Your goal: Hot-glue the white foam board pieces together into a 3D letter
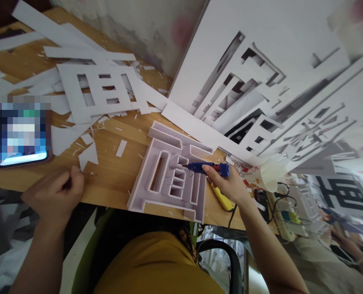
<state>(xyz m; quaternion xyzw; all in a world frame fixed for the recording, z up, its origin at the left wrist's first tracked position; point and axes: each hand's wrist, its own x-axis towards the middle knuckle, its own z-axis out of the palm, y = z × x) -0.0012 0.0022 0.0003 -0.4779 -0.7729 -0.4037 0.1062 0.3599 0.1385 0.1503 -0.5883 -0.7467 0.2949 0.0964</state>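
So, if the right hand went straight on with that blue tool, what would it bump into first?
Most likely the small inner walls of the raised white piece; the right hand aims the blue tool's tip there, though any gap is unclear.

A wooden tabletop carries a white walled character piece at its near edge. Left of it lie a small white strip, paler scraps and a phone. Rightward sit a printed paper cup and a yellow object, perhaps a cutter, partly hidden.
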